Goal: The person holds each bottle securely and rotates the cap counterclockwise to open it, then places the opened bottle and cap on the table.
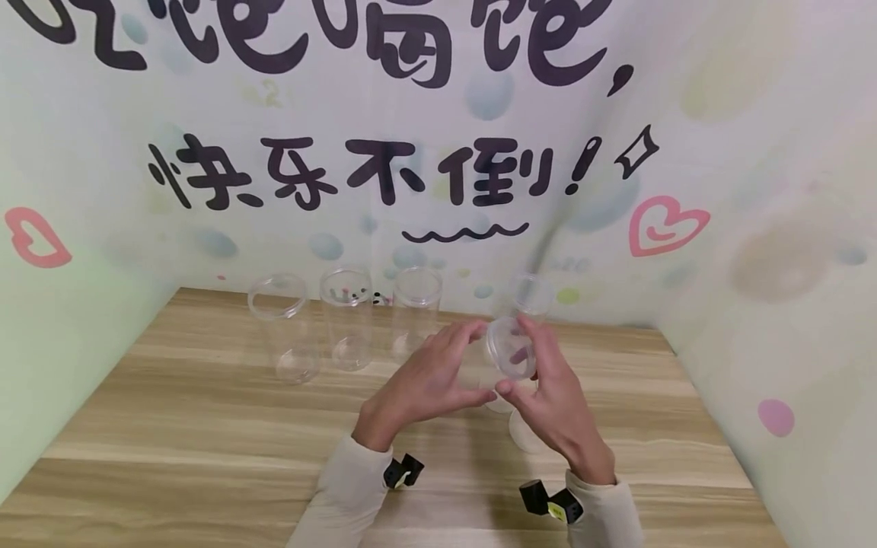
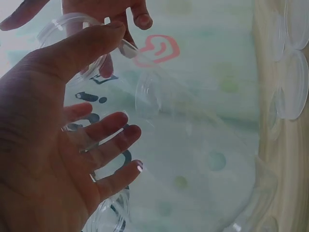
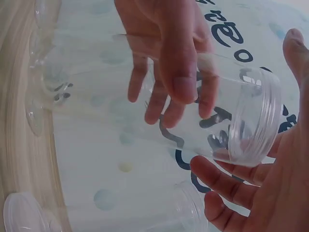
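Note:
A clear plastic jar [image 1: 476, 365] is held sideways above the table, its ribbed rim [image 3: 256, 116] toward my right hand. My left hand [image 1: 432, 377] grips the jar's body, thumb on one side and fingers on the other, as the right wrist view shows [image 3: 178, 63]. The fingers of my right hand [image 1: 558, 388] curl about the rim end, below it in the right wrist view. Whether a lid covers that end I cannot tell. Round clear lids [image 1: 526, 431] lie on the table beneath the hands, partly hidden by them.
Three clear jars stand upright in a row at the back left: the left jar [image 1: 279, 335], the middle jar [image 1: 347, 323] and the right jar [image 1: 416, 312]. Another jar [image 1: 530, 293] stands behind my right hand. A printed cloth [image 1: 438, 213] walls the wooden table [image 1: 171, 426].

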A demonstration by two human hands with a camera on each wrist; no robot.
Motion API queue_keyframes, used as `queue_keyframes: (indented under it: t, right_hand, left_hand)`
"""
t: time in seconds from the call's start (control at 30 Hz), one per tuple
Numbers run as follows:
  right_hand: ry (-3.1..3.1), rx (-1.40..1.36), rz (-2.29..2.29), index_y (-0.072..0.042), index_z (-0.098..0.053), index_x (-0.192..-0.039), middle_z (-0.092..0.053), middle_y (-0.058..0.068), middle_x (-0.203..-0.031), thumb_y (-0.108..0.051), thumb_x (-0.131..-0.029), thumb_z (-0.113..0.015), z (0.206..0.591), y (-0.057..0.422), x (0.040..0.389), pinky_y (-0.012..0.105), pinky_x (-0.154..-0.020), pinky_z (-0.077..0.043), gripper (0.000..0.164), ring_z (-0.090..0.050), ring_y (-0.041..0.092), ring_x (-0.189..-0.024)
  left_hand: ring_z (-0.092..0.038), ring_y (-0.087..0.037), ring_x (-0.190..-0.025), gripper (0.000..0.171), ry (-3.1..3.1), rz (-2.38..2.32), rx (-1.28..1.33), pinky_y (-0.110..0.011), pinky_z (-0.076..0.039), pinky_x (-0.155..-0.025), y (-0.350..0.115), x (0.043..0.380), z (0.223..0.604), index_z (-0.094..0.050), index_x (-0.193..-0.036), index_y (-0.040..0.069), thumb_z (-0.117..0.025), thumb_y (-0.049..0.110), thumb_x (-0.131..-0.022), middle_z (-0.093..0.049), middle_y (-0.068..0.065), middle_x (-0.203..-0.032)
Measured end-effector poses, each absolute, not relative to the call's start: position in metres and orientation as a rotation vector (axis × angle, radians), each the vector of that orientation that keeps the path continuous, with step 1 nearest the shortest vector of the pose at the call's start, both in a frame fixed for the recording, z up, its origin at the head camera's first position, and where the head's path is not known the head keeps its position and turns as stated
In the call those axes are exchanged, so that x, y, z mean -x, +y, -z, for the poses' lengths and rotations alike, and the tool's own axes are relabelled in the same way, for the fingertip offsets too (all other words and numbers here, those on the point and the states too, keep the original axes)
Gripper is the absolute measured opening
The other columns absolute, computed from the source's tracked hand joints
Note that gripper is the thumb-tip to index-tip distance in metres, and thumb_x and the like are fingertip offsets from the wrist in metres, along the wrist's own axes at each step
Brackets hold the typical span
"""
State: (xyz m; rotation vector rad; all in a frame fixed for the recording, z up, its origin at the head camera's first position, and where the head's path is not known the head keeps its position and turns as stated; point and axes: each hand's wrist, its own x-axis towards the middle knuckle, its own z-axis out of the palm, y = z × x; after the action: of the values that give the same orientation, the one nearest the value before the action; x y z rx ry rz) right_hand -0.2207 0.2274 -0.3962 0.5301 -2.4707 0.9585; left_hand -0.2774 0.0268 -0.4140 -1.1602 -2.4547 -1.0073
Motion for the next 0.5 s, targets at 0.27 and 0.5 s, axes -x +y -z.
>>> queue_keyframes:
  t: [0.27,0.5]
  right_hand:
    - [-2.426,-0.415,-0.924,-0.009,-0.039,-0.149,-0.052,0.016,-0.132,-0.074,-0.087,-0.051,0.3989,0.2222,0.2196,0.05,-0.075,-0.05,0.09,-0.058,0.032,-0.1]
    - [-2.406,-0.265,-0.907,-0.001,-0.055,-0.126,-0.057,0.013,-0.109,-0.047,-0.088,-0.07,0.3986,0.2173,0.2207,0.042,-0.075,-0.046,0.061,-0.055,0.027,-0.092]
  left_hand:
    - [-0.048,-0.018,-0.13,0.085,-2.433,0.893,1.186,-0.047,-0.047,-0.1,0.0253,0.2743,0.4113,-0.041,-0.145,0.009,-0.081,0.046,-0.079,-0.051,-0.005,-0.141]
    - [-0.053,-0.019,-0.125,0.089,-2.493,0.929,1.209,-0.041,-0.048,-0.101,0.0255,0.2719,0.4107,-0.037,-0.147,0.008,-0.08,0.047,-0.08,-0.05,-0.006,-0.141]
